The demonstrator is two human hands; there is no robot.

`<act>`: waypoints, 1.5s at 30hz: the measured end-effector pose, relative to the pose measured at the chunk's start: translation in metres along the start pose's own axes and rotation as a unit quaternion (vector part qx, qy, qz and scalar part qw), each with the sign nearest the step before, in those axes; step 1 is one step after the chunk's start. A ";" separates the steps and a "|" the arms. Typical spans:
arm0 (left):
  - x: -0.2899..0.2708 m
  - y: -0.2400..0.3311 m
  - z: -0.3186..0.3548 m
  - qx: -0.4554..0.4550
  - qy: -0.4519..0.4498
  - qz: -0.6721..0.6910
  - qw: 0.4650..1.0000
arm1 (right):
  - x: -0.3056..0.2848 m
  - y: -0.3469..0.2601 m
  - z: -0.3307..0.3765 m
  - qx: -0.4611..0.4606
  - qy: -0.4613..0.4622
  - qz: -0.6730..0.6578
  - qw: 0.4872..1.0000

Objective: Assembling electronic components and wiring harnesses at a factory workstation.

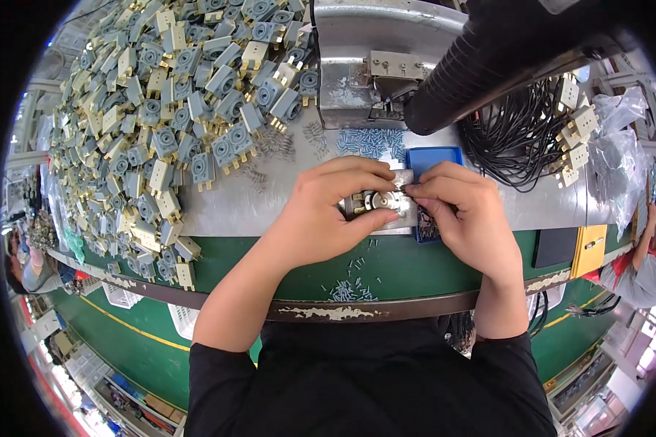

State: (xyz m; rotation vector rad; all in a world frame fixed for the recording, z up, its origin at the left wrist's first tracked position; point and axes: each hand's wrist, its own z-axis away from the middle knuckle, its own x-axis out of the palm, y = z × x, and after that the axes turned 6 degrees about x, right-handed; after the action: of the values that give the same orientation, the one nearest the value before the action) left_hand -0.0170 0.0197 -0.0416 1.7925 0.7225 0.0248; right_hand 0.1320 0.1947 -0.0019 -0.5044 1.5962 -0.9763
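Observation:
My left hand (328,207) is closed around a small electrical plug part (377,201), with thumb and fingers on either side of it. Brass terminals and a pale round centre show on this part. Beneath it a bare metal plate (401,218) is partly visible. At the part's right edge my right hand (463,207) pinches thumb and fingers together; whatever they hold is too small to make out. A blue tray (435,154) lies just behind and below the right hand, with small dark pieces (428,227) in its near end.
Grey and cream plug housings (164,109) with brass pins heap up at left. Small springs (273,148) and blue-silver screws (372,142) lie behind my hands; more screws (351,291) sit near the front edge. A black machine arm (474,65) overhangs the right, beside coiled black cables (510,138).

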 end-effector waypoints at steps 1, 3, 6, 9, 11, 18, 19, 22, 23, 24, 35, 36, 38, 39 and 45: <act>0.000 0.001 0.000 -0.002 0.002 0.003 1.000 | 0.000 0.000 0.000 0.002 -0.003 0.001 1.000; 0.000 0.002 0.001 0.006 -0.002 -0.026 1.000 | 0.000 -0.002 -0.002 -0.018 -0.007 0.018 1.000; 0.001 -0.003 0.002 0.039 0.004 -0.015 0.999 | -0.002 -0.004 -0.003 -0.026 -0.022 0.044 0.998; 0.000 -0.003 0.001 0.042 -0.006 -0.004 0.999 | -0.005 -0.009 -0.006 -0.047 -0.031 0.082 0.995; 0.000 -0.005 0.001 0.039 -0.008 -0.003 0.999 | -0.006 -0.006 -0.011 -0.063 -0.045 0.093 0.993; -0.001 -0.005 0.001 0.028 -0.004 0.014 0.999 | -0.022 0.017 -0.049 -0.212 -0.139 0.080 0.964; -0.001 -0.005 0.001 0.030 -0.001 0.014 0.999 | -0.022 0.015 -0.048 -0.214 -0.141 0.083 0.963; 0.000 -0.005 0.004 0.026 0.007 0.009 1.000 | -0.018 0.007 -0.037 -0.195 -0.126 0.085 0.969; 0.000 -0.005 0.004 0.020 0.003 0.010 1.000 | -0.016 0.005 -0.034 -0.175 -0.117 0.082 0.974; 0.000 -0.004 0.005 0.015 -0.001 0.010 1.000 | -0.016 0.003 -0.032 -0.155 -0.107 0.080 0.979; -0.001 -0.003 0.006 0.034 0.007 -0.002 0.999 | -0.012 -0.003 -0.029 -0.117 -0.061 0.043 0.990; -0.001 -0.003 0.006 0.032 0.009 0.002 0.999 | -0.013 -0.004 -0.029 -0.110 -0.071 0.037 0.991; -0.001 -0.003 0.005 0.037 0.009 0.002 0.999 | -0.015 -0.012 -0.028 -0.082 -0.063 0.031 0.994; -0.001 -0.004 0.006 0.039 0.008 -0.003 0.999 | -0.015 -0.017 -0.028 -0.055 -0.055 0.020 0.997; -0.003 -0.002 0.005 0.039 0.008 0.010 0.999 | -0.009 -0.032 -0.033 -0.019 -0.077 0.053 0.995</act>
State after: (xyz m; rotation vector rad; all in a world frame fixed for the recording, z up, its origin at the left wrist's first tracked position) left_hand -0.0187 0.0144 -0.0444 1.8750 0.7266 0.0251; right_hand 0.0972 0.1939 0.0298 -0.5051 1.4892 -0.8091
